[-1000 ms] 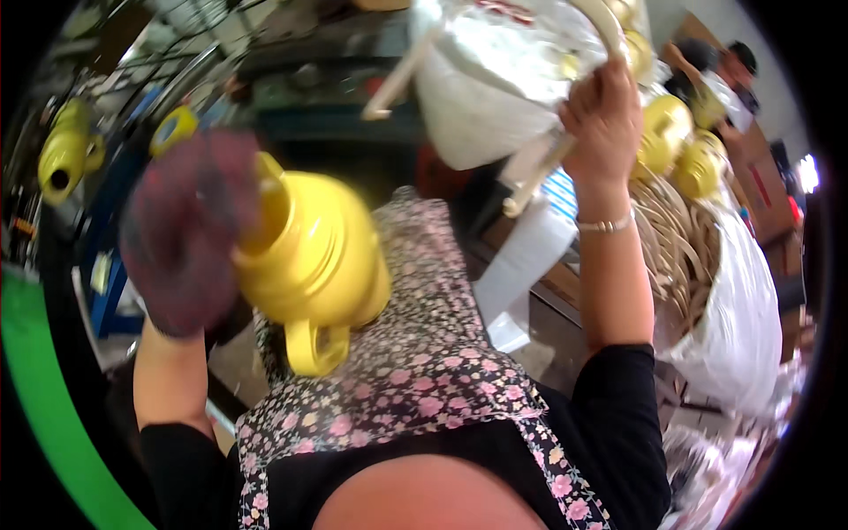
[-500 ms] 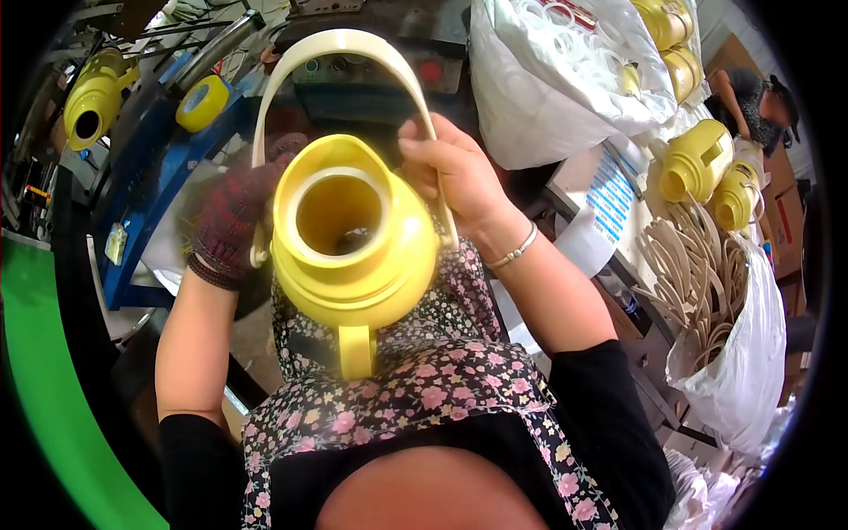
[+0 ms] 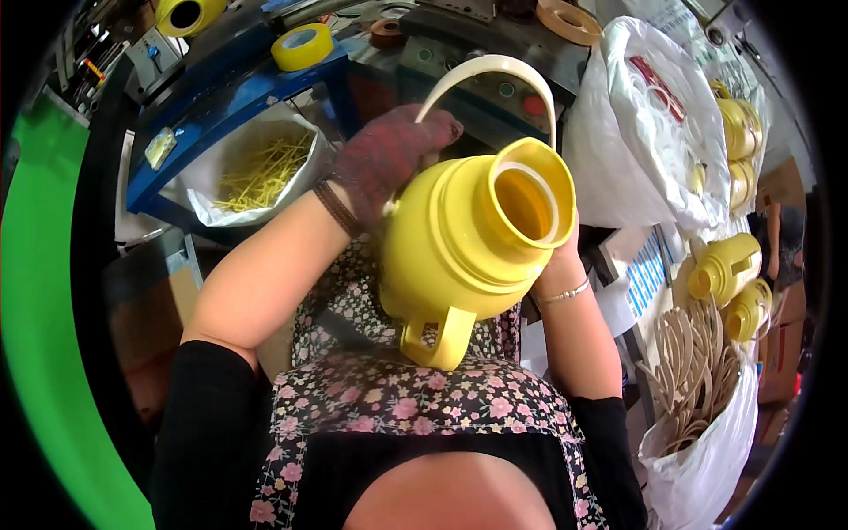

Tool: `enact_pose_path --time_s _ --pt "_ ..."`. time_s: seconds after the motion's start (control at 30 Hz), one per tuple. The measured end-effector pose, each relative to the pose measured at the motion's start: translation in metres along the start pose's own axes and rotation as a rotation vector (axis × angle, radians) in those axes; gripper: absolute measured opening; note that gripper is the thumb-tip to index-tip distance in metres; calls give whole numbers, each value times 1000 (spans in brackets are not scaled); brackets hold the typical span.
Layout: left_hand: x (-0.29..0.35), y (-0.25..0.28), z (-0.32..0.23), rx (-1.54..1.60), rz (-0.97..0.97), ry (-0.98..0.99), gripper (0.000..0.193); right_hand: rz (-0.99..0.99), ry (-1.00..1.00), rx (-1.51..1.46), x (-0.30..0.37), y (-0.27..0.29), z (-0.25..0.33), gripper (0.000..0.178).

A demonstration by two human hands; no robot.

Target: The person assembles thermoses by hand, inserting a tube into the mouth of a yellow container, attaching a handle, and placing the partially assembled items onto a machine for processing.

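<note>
A yellow thermos jug shell (image 3: 442, 230) is held in front of my apron, tilted to the right, with its round mouth facing up and showing a hollow inside. Its cream carrying handle (image 3: 495, 64) arches over the top, and a yellow side grip (image 3: 455, 340) points toward me. My left hand (image 3: 389, 159), in a dark red knit glove, is closed around the left arm of the carrying handle. Behind the jug's right side is my bare right hand (image 3: 567, 252), close against it; its fingers are hidden.
A white bag of yellow strips (image 3: 265, 177) is at left, below a blue frame with a yellow tape roll (image 3: 302, 47). Right stand a white sack of pale rings (image 3: 618, 132), more yellow jugs (image 3: 724, 268) and a bag of beige handles (image 3: 693, 371). Another person (image 3: 786, 243) is far right.
The jug has swung right and turned, its mouth now leaning right. My left hand has come inward with the handle; my right hand has gone down behind the jug. The view has shifted.
</note>
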State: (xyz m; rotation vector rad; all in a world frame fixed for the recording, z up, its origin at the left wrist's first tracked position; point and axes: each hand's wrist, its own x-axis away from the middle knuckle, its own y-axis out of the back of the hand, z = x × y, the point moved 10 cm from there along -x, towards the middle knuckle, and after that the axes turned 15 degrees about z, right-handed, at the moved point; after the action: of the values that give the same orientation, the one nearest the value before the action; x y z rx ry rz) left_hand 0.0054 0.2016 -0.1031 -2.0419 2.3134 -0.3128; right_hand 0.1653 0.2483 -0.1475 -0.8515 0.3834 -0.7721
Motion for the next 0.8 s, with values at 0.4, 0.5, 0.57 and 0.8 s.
enact_pose_path --time_s 0.4,0.5,0.57,0.8 --pt "2 20 18 402 56 -157 24 -132 27 147 -8 -8 3 11" --pt "16 1 -7 366 3 -102 24 -71 156 268 -3 -5 30 9" --pt "33 0 -40 74 -133 -408 19 39 425 474 7 -31 58 9" --pt "27 2 -37 -277 40 -384 26 -77 209 479 -1 -16 44 27"
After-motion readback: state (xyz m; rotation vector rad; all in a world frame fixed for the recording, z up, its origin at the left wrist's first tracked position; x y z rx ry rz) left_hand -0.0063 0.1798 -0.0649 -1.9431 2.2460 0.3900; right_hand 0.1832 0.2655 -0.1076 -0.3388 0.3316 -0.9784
